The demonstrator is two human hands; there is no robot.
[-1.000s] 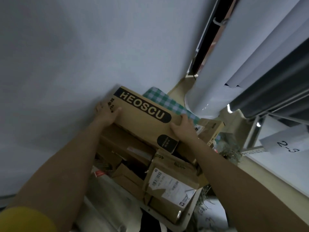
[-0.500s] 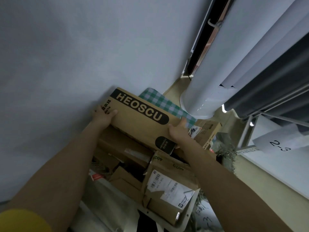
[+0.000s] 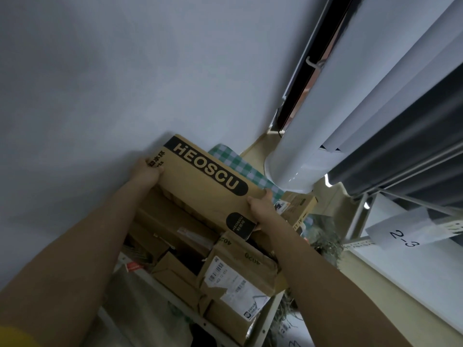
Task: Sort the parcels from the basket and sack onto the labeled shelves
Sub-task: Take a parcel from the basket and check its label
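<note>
A long brown cardboard box [image 3: 200, 186] printed "HEOSCU" in a black band lies across the top of a pile of parcels against the white wall. My left hand [image 3: 146, 170] grips its left end. At the box's right lower corner my right hand [image 3: 260, 209] holds the other end, fingers curled over the edge. Below it sit several more brown parcels, one with a white shipping label [image 3: 233, 279]. A green-and-white checked sack [image 3: 240, 166] shows behind the box.
A white shelf rail [image 3: 190, 314] runs under the parcels. To the right a paper label reading "2-3" [image 3: 406, 236] hangs on a shelf frame. A white cylinder [image 3: 295, 169] and grey blinds stand at the right. A small printed carton [image 3: 298, 209] sits beside my right hand.
The HEOSCU box has risen a little and slid up the wall in both hands. My right hand shifted from its top edge to the lower right corner.
</note>
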